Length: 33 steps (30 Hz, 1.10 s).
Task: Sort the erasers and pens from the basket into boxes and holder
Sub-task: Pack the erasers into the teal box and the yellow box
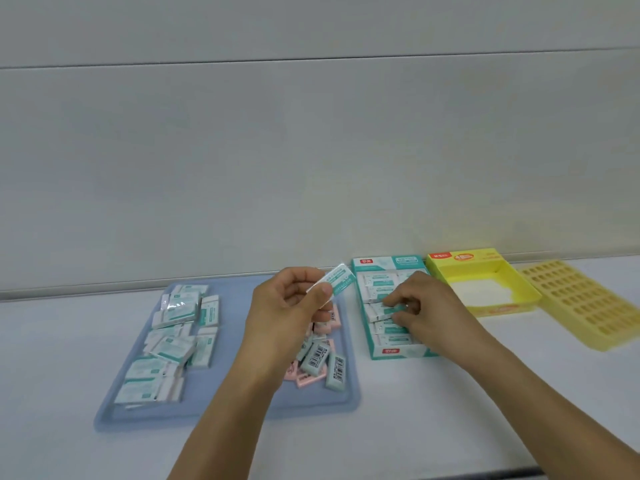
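currently the left hand (289, 303) is hovering above the blue tray (228, 407), pinching a wrapped teal eraser (334, 280) between thumb and curled fingers, one end tilting up toward the teal box (388, 306). the right hand (420, 308) is reaching into the teal box, fingertips curling around another teal eraser (389, 310) lying among the rows already packed there. loose teal erasers (173, 341) are lying piled on the tray's left side; pink erasers (308, 377) and barcode-side-up ones are sitting at its right, partly hidden by the left arm. a yellow box (485, 285) is standing just beside the teal box, and a yellow grid holder (581, 303) is resting on the tabletop (450, 410) further right.
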Tool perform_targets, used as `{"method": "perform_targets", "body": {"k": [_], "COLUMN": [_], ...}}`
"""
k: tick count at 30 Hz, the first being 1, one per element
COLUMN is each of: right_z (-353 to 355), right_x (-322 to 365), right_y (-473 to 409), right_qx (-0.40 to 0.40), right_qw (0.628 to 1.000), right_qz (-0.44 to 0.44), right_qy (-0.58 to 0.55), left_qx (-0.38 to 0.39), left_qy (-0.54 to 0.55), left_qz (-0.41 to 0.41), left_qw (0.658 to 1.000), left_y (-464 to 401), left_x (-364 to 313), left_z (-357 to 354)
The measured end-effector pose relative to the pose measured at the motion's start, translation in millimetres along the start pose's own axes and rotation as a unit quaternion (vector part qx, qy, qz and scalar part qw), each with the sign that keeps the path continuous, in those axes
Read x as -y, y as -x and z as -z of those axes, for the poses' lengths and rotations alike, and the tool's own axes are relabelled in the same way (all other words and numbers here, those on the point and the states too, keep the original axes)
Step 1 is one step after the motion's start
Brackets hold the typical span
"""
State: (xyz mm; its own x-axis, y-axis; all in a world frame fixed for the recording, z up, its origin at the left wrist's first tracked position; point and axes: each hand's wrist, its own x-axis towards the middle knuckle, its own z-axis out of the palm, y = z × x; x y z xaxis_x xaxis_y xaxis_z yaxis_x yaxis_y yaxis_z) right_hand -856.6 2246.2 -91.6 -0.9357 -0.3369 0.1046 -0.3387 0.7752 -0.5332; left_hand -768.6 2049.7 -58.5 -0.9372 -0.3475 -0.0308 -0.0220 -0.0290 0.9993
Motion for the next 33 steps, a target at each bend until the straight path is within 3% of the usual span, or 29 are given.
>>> {"method": "perform_targets", "body": {"k": [6, 9, 11, 14, 19, 24, 26, 28, 30, 31, 33], "right_z": [2.6, 13.5, 21.2, 22.1, 35.9, 37.9, 42.1, 45.9, 45.5, 44.9, 44.7], "right_x": [4.1, 12.6, 19.3, 17.0, 0.9, -7.8, -10.4, -14.5, -22.0, -23.6, -19.8], "right_y": [2.8, 5.9, 5.8, 4.1, 10.3, 18.4, 19.3, 20.2, 20.2, 20.0, 20.1], "right_qx": [-0.02, -0.087, -0.056, -0.027, -0.041, -0.08, -0.092, -0.072, -0.061, -0.062, -0.068], "right_qw": [0.997, 0.985, 0.974, 0.969, 0.976, 0.973, 0.97, 0.973, 0.979, 0.983, 0.995], "right_qz": [0.019, 0.089, 0.153, 0.241, 0.182, 0.212, 0.183, 0.135, 0.117, 0.112, 0.07], "right_qy": [0.067, -0.117, -0.159, -0.052, -0.11, 0.047, 0.132, 0.172, 0.158, 0.131, -0.018], "left_qx": [0.026, 0.029, 0.039, 0.069, 0.079, 0.099, 0.092, 0.075, 0.112, 0.134, 0.163], "left_qy": [0.026, 0.016, 0.021, 0.013, 0.027, 0.041, -0.044, -0.269, -0.483, -0.541, -0.584], "left_qz": [0.03, 0.022, 0.02, 0.005, 0.006, 0.049, 0.011, -0.08, -0.16, -0.184, -0.198], "left_qw": [0.999, 0.999, 0.999, 0.998, 0.996, 0.993, 0.995, 0.957, 0.854, 0.81, 0.77], "left_y": [5.2, 3.8, 2.8, 4.2, -1.2, -6.8, -12.9, -21.7, -27.0, -29.9, -34.8], "left_x": [6.4, 4.4, 2.0, -1.0, 1.5, 1.9, 3.3, 3.4, 1.6, 1.9, 5.0], "left_z": [-10.8, -12.0, -14.6, -23.4, -40.5, -53.2, -56.0, -56.9, -58.8, -59.7, -61.0]}}
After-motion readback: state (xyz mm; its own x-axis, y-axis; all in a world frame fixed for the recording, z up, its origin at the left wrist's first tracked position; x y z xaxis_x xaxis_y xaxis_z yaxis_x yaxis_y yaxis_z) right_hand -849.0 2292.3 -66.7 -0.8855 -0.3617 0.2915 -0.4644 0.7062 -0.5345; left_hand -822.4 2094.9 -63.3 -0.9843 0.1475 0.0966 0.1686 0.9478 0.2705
